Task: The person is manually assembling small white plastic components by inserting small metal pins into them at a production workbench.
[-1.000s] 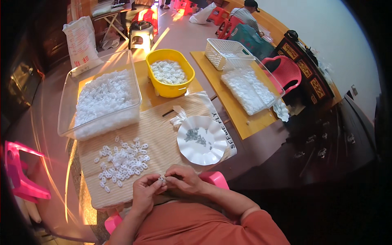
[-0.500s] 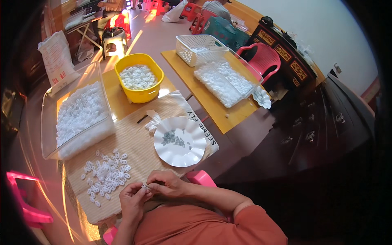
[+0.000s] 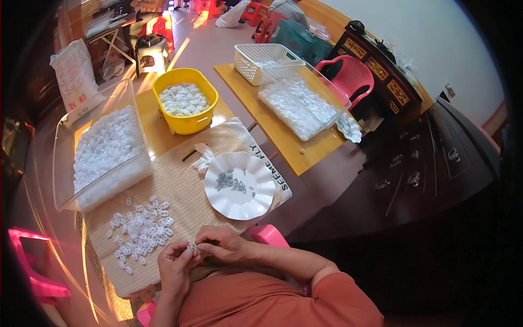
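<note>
A: ok so what actually changed vs half a second ago? I'm squinting here

B: honestly barely anything. The whole view has slid a tiny bit, so the white plate (image 3: 239, 209) and the yellow tub (image 3: 190, 125) sit slightly higher in frame. Go back a full second and the view has swung, so everything's further left now. The hands are in pretty much the same pose throughout.

A: and the fingers?

B: left hand (image 3: 175, 266) has thumb and fingers clamped on a small white piece (image 3: 192, 247), no real gap there. Right hand (image 3: 222, 244) has its fingertips bunched together right up against the same piece. Whether they've got something tiny between them too, can't tell, it's too small.

A: so where's the piece exactly?

B: in front of the person's belly, off the near edge of the counter (image 3: 220, 118). The loose pile of white oval pieces (image 3: 143, 229) is on the striped cloth (image 3: 182, 188), out past the left hand. Plate's beyond the right hand with little grey bits (image 3: 231, 181) lying on it.

A: and the clear bin?

B: clear bin (image 3: 143, 147) is at the far left, loaded with white bits.
</note>
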Tool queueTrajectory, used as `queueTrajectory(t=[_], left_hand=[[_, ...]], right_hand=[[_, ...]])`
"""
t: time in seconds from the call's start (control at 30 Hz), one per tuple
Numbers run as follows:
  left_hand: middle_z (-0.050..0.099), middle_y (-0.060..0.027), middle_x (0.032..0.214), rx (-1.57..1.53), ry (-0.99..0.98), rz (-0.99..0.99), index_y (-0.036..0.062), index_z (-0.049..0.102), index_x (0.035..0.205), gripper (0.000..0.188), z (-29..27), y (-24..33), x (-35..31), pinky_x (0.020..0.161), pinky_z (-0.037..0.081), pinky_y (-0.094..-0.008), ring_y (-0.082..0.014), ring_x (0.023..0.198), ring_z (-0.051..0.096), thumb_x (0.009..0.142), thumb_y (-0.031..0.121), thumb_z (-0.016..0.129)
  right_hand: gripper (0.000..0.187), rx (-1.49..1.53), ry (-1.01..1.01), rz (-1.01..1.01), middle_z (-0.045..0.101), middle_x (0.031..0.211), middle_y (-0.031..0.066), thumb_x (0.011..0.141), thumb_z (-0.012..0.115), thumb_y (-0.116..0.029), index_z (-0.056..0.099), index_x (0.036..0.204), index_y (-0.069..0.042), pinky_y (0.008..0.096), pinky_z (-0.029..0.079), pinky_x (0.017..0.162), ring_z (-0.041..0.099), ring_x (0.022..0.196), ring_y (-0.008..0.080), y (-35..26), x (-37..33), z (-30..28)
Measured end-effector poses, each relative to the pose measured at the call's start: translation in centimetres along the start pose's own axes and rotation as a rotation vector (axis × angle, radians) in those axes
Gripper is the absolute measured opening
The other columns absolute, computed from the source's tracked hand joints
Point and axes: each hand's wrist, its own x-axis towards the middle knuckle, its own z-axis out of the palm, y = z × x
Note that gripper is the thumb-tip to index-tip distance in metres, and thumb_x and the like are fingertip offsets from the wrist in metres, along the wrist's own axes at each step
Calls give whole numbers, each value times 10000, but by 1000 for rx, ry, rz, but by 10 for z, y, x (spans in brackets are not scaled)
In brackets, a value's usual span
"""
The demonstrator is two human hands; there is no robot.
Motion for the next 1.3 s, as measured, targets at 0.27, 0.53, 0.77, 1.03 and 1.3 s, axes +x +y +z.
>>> queueTrajectory(t=[0.27, 0.53, 0.77, 1.03, 1.3], left_hand=[[645, -97, 869, -21, -44, 9, -15, 581, 1006, 141, -2, 0, 0, 687, 592, -284, -157, 754, 652, 870, 1, 616], [651, -96, 879, -10, -43, 19, -16, 589, 1010, 139, -4, -2, 0, 695, 594, -285, -157, 766, 660, 873, -4, 613], [653, -95, 879, -26, -56, 23, -12, 593, 1014, 148, -6, -4, 1, 703, 593, -280, -155, 770, 661, 870, 2, 622], [642, -90, 829, -16, -35, 24, 0, 595, 998, 150, -4, -4, 0, 688, 567, -274, -166, 741, 640, 862, 40, 642], [655, -92, 842, -25, -31, 27, 8, 602, 991, 142, -3, -2, -1, 677, 581, -274, -162, 741, 657, 858, 33, 644]], right_hand=[[58, -21, -25, -19, 596, 843, 105, 886, 585, -26, 595, 922, 18, 288, 460, 670, 592, 759, 200, 0, -1, 0], [66, -50, -25, 21, 591, 825, 119, 870, 600, -44, 591, 897, 16, 304, 462, 679, 595, 761, 226, -4, 0, 1], [64, -63, -38, -3, 608, 835, 108, 870, 601, -36, 609, 911, 12, 292, 470, 686, 609, 768, 207, -5, 0, 1], [65, -54, -43, 15, 616, 839, 103, 877, 608, -47, 619, 911, 7, 284, 475, 685, 617, 772, 195, -3, -1, 2], [70, -89, -41, -20, 613, 833, 108, 875, 611, -55, 620, 910, 5, 290, 474, 672, 614, 765, 200, -3, 0, 1]])
